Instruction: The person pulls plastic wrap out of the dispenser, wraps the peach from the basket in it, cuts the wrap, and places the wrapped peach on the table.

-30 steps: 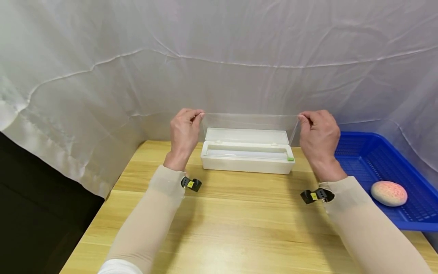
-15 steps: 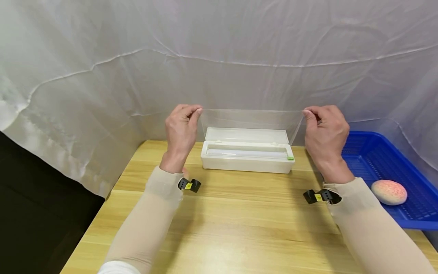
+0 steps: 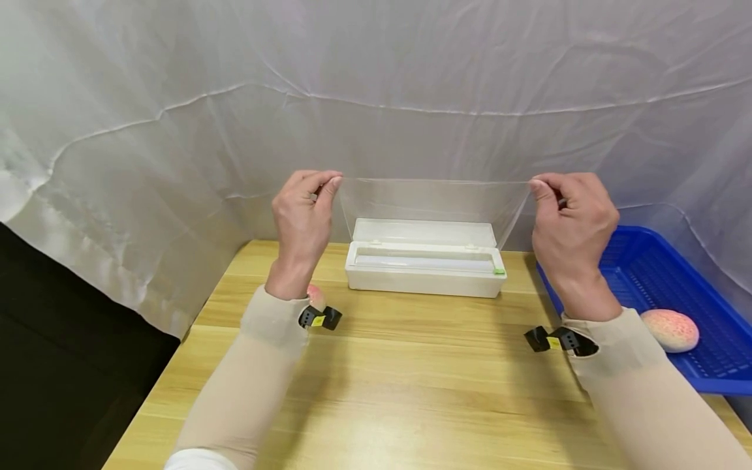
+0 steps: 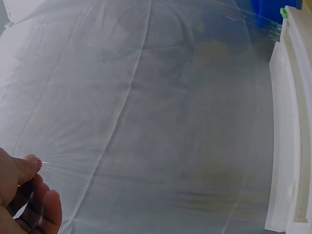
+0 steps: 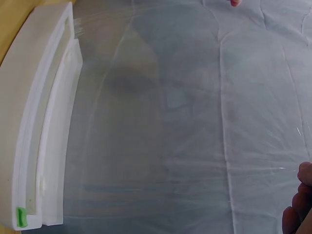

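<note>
Across the whole background, a silvery-grey fabric curtain point(image 3: 382, 59), creased and seamed. Below, a pale yellow wood-grain tabletop point(image 3: 411, 365), and past its left edge a black area point(image 3: 64, 378). On the right-hand side of the tabletop, a blue rectangular plastic basket point(image 3: 658, 281) with perforated sides, partly behind the right arm. Along both forearms, close-fitting beige fabric sleeves point(image 3: 241, 385). Between the hands, a clear, thin sheet of plastic film point(image 3: 435, 199), taut along its top edge, above and behind the box and down to it; exact line of exit hard to make out. At the far middle of the tabletop, a long white rectangular plastic box point(image 3: 425, 285), upright, with a white lid point(image 3: 423, 232) tipped back and a pale roll point(image 3: 423, 262) inside. At the film's upper right corner, the right hand point(image 3: 576, 228), pinching with thumb and forefinger. At the upper left corner, the left hand point(image 3: 302, 215), in the same pinch, its other fingers bent. In the basket, a cream-and-pink, oval, peach-like fruit point(image 3: 672, 331). Under the cuffs, small black wrist cameras point(image 3: 329, 318) with yellow labels. Behind the left wrist, a pinkish rounded object point(image 3: 315, 295), mostly hidden. At the box's right front corner, a tiny bright-green tab point(image 3: 499, 271).
</note>
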Demonstrator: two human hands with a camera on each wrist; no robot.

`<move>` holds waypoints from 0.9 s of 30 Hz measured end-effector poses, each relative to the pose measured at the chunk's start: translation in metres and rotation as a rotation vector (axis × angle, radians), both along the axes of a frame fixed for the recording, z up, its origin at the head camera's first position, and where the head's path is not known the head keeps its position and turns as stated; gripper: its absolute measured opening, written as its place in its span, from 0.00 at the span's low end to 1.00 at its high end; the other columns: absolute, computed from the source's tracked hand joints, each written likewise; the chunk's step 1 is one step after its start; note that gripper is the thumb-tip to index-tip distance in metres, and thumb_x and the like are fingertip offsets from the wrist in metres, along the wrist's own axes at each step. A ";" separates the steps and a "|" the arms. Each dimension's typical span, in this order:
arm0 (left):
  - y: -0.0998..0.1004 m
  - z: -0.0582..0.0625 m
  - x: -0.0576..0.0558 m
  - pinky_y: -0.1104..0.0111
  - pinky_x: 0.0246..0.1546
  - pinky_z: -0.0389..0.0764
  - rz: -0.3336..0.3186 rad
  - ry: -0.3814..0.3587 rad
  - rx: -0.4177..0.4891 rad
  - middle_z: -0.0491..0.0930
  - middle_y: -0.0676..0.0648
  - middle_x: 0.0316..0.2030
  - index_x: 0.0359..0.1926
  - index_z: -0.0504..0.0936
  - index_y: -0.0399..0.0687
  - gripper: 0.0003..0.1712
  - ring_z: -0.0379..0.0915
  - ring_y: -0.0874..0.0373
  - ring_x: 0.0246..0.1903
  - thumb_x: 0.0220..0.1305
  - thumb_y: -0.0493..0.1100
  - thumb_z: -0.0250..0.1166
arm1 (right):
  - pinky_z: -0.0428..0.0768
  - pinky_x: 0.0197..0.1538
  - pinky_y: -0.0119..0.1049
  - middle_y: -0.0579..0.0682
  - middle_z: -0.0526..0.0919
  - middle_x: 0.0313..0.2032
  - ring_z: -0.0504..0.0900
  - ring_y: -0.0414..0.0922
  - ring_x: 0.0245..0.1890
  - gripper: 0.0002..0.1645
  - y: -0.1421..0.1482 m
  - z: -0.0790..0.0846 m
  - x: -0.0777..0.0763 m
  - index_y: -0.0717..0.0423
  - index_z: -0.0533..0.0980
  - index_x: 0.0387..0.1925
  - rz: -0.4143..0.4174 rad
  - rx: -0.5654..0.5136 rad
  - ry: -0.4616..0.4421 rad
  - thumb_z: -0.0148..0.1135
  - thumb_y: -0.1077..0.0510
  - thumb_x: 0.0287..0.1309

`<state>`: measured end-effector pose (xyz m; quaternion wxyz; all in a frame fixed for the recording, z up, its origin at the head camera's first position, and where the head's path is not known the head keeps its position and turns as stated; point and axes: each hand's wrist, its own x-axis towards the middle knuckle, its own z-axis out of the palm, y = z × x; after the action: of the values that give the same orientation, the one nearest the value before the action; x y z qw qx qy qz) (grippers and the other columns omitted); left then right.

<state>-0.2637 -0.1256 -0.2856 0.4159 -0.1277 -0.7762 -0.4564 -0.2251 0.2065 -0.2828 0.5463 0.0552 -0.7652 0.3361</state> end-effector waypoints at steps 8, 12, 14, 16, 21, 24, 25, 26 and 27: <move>-0.001 0.003 0.008 0.75 0.39 0.78 -0.027 0.075 0.041 0.87 0.42 0.40 0.43 0.93 0.40 0.12 0.80 0.55 0.37 0.72 0.45 0.70 | 0.65 0.43 0.22 0.62 0.85 0.32 0.69 0.18 0.38 0.22 -0.002 0.005 0.011 0.64 0.89 0.37 0.021 -0.020 0.048 0.67 0.48 0.73; -0.002 0.004 0.013 0.77 0.35 0.77 -0.040 0.112 0.068 0.86 0.41 0.40 0.43 0.93 0.40 0.13 0.79 0.57 0.34 0.72 0.46 0.70 | 0.66 0.43 0.22 0.52 0.84 0.31 0.70 0.19 0.38 0.21 -0.004 0.008 0.017 0.65 0.89 0.36 0.020 -0.042 0.079 0.69 0.49 0.71; -0.002 0.003 0.015 0.77 0.34 0.77 -0.055 0.127 0.085 0.85 0.41 0.40 0.44 0.93 0.40 0.13 0.78 0.59 0.32 0.72 0.46 0.70 | 0.66 0.43 0.23 0.42 0.82 0.30 0.70 0.20 0.38 0.20 -0.006 0.009 0.021 0.66 0.89 0.36 0.019 -0.056 0.088 0.70 0.50 0.70; -0.002 0.003 0.017 0.78 0.32 0.78 -0.070 0.137 0.114 0.84 0.42 0.39 0.44 0.93 0.41 0.12 0.78 0.60 0.29 0.72 0.45 0.70 | 0.67 0.42 0.23 0.31 0.78 0.31 0.70 0.21 0.37 0.18 -0.008 0.010 0.025 0.66 0.89 0.35 0.018 -0.072 0.097 0.71 0.52 0.69; -0.003 0.003 0.023 0.77 0.31 0.80 -0.108 0.164 0.156 0.83 0.43 0.40 0.44 0.93 0.40 0.11 0.78 0.59 0.26 0.71 0.43 0.71 | 0.67 0.43 0.23 0.23 0.73 0.32 0.71 0.21 0.36 0.15 -0.014 0.015 0.036 0.69 0.88 0.34 0.030 -0.103 0.123 0.72 0.57 0.67; -0.006 0.004 0.028 0.75 0.31 0.81 -0.133 0.180 0.141 0.83 0.42 0.41 0.45 0.92 0.39 0.11 0.78 0.58 0.26 0.72 0.43 0.70 | 0.67 0.44 0.23 0.21 0.75 0.32 0.72 0.22 0.36 0.13 -0.015 0.017 0.043 0.70 0.88 0.34 0.049 -0.111 0.122 0.72 0.60 0.67; -0.007 0.004 0.031 0.75 0.31 0.81 -0.146 0.178 0.140 0.83 0.42 0.41 0.44 0.92 0.38 0.11 0.78 0.58 0.27 0.72 0.42 0.71 | 0.68 0.44 0.23 0.21 0.76 0.32 0.72 0.22 0.36 0.13 -0.015 0.018 0.046 0.70 0.88 0.33 0.060 -0.112 0.115 0.72 0.60 0.67; -0.009 0.003 0.033 0.75 0.33 0.81 -0.163 0.171 0.146 0.83 0.43 0.40 0.44 0.92 0.38 0.10 0.78 0.58 0.28 0.71 0.41 0.71 | 0.68 0.44 0.23 0.21 0.76 0.32 0.73 0.22 0.36 0.13 -0.015 0.017 0.050 0.70 0.88 0.33 0.075 -0.111 0.105 0.72 0.61 0.66; -0.011 0.003 0.037 0.74 0.35 0.81 -0.193 0.159 0.154 0.83 0.44 0.40 0.43 0.91 0.36 0.09 0.79 0.58 0.30 0.71 0.40 0.71 | 0.68 0.44 0.23 0.21 0.77 0.32 0.73 0.23 0.36 0.12 -0.013 0.016 0.053 0.71 0.88 0.33 0.097 -0.106 0.094 0.71 0.61 0.66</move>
<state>-0.2270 -0.1370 -0.2829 0.4388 -0.2053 -0.6875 -0.5410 -0.1720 0.1933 -0.2669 0.5671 0.0789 -0.7162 0.3991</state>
